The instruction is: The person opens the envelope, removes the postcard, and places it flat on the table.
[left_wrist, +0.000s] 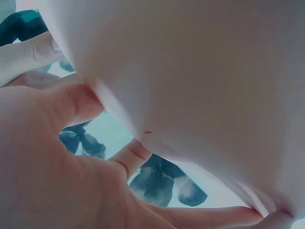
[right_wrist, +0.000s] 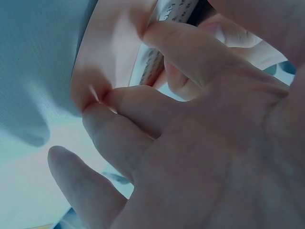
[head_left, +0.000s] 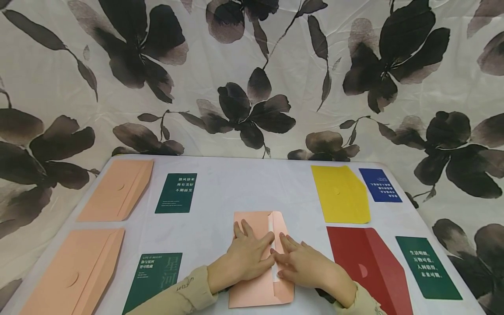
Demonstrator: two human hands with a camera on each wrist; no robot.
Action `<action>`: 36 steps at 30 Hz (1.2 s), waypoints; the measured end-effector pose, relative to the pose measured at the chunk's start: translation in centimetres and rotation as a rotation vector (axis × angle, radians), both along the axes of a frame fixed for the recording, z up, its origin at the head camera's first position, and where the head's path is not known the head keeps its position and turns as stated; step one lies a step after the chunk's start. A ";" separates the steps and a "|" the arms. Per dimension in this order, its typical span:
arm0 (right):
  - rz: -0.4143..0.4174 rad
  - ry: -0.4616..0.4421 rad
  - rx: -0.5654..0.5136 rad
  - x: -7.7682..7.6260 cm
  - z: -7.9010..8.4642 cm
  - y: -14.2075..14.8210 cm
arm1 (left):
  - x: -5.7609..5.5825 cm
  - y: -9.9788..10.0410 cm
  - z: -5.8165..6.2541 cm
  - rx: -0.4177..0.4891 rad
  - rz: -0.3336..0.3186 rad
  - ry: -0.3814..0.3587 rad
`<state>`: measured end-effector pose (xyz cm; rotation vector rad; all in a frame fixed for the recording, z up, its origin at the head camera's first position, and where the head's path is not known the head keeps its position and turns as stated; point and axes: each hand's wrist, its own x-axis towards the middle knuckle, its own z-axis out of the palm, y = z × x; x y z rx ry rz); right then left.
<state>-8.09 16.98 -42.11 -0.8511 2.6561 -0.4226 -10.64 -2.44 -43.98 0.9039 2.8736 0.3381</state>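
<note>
A peach envelope (head_left: 248,295) lies in the middle of the table's near part, its flap (head_left: 280,222) toward the right. My left hand (head_left: 244,259) rests on the envelope's body with fingers spread. My right hand (head_left: 305,264) touches the flap with extended fingertips, close to the left fingertips. Between flap and body runs a narrow white strip (head_left: 275,273); the right wrist view shows small print on this strip (right_wrist: 153,64). In the left wrist view, the envelope (left_wrist: 200,86) appears as a broad pale surface against the left fingers (left_wrist: 131,157).
Two peach envelopes (head_left: 114,192) and two green cards (head_left: 176,194) lie on the left. On the right lie a yellow envelope (head_left: 340,197), a blue card (head_left: 382,186), a red envelope (head_left: 366,258) and another green card (head_left: 429,280). Behind the white table (head_left: 252,183) hangs flowered cloth (head_left: 307,118).
</note>
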 end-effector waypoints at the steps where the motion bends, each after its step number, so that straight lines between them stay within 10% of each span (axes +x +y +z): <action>1: -0.001 -0.004 -0.004 0.0 0.0 0.0 | 0.0 0.0 0.0 -0.003 0.001 0.002; 13: -0.003 -0.065 -0.046 -0.4 0.1 0.5 | 0.2 0.1 0.0 -0.133 0.001 0.050; 36: -0.041 -0.046 -0.098 -0.2 0.1 0.4 | 1.3 -1.5 -0.2 -0.151 0.048 -0.091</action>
